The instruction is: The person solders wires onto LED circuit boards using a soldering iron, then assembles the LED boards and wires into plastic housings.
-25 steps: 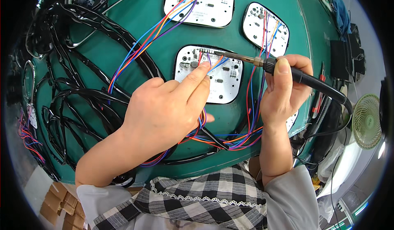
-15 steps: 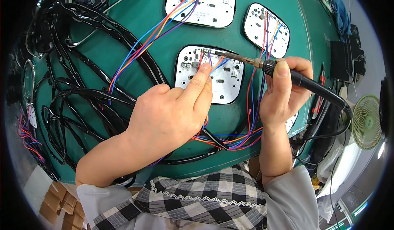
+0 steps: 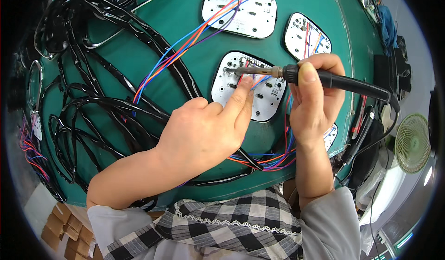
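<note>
My right hand (image 3: 317, 98) is closed around the black handle of a soldering iron (image 3: 343, 81). Its dark tip reaches left over the upper left of a white circuit board (image 3: 236, 102) with a dark edge, near some small parts there; whether it touches cannot be told. From the left, my left hand (image 3: 204, 125) lies over the board's lower left. Its index and middle fingers are together, pressing on red, purple, blue and orange wires (image 3: 263, 80) at the board's upper row of contacts. The thumb is hidden. Below this hand the coloured wires (image 3: 273, 160) come out again.
Two more wired white boards lie beyond, one at the top (image 3: 241, 21) and one at upper right (image 3: 296, 40). Black sleeved cables (image 3: 106, 104) tangle across the left of the green mat (image 3: 197, 56). A green fan (image 3: 412, 142) stands at right.
The iron's tip has moved left along the board, from the orange and blue wires to the upper left. My left fingers stay on the wires. The whole view has shifted slightly.
</note>
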A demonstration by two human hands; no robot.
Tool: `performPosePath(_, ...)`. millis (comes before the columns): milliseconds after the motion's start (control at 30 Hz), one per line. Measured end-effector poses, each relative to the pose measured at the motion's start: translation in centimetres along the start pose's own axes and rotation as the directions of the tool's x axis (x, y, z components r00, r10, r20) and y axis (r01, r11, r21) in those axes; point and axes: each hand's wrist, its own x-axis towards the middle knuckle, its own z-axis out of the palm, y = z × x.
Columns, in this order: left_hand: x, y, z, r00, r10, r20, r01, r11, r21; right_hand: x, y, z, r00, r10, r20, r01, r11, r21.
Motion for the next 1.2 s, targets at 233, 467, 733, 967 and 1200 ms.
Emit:
performPosePath(233, -0.5, -0.3, 0.0, 1.000, -0.022, -0.022, 0.022, 1.000, -0.005, 0.3, 0.3, 0.7, 0.997, -0.022, 0.073, 0.025, 0.999, -0.032)
performPosePath(467, -0.6, -0.4, 0.1, 1.000, -0.007, -0.012, 0.008, 1.000, 0.012, 0.1, 0.8, 0.6, 0.994, -0.059, 0.095, 0.065, 0.996, -0.060)
performPosePath(733, -0.8, -0.3, 0.0, 1.000, -0.011, 0.006, 0.011, 1.000, 0.006, 0.1, 0.9, 0.8, 0.989, -0.089, 0.118, 0.097, 0.993, -0.062)
performPosePath(967, -0.9, -0.3, -0.1, 1.000, -0.009, -0.001, 0.009, 1.000, 0.008, 0.0, 0.8, 0.9, 0.985, -0.123, 0.120, 0.134, 0.987, -0.085)
performPosePath(1200, -1.1, -0.7, 0.2, 1.000, -0.015, -0.025, 0.014, 1.000, -0.009, 0.0, 1.2, 1.0, 0.978, -0.145, 0.148, 0.162, 0.981, -0.110)
